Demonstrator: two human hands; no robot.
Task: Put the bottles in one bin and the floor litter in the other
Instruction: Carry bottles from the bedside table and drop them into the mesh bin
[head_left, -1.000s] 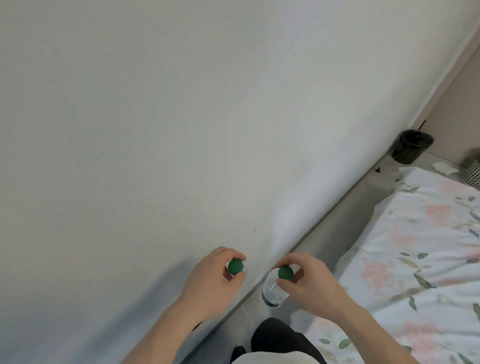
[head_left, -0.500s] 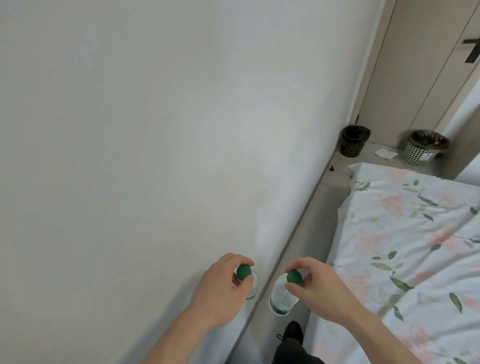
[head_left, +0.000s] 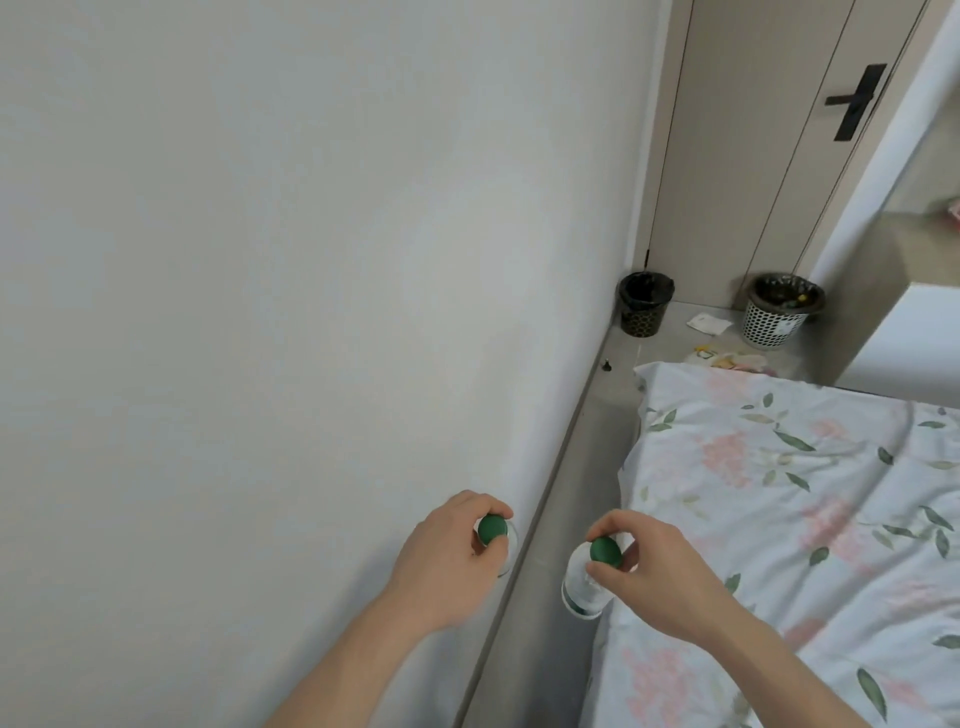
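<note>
My left hand grips a clear bottle by its green cap; most of that bottle is hidden behind the fingers. My right hand pinches the green cap of a second clear bottle, which hangs upright over the narrow floor strip. Far ahead stand a black bin in the corner and a white perforated bin with a dark liner to its right. Litter lies between and before them: a white paper scrap and crumpled yellowish wrappers.
A white wall runs along my left. A bed with a floral sheet fills the right side, leaving a narrow grey floor strip toward the bins. A small dark object sits by the wall. A beige door with a black handle stands behind the bins.
My view has swung right and up, bringing both bins, the floor litter and the door into sight. Both hands keep holding their bottles by the caps.
</note>
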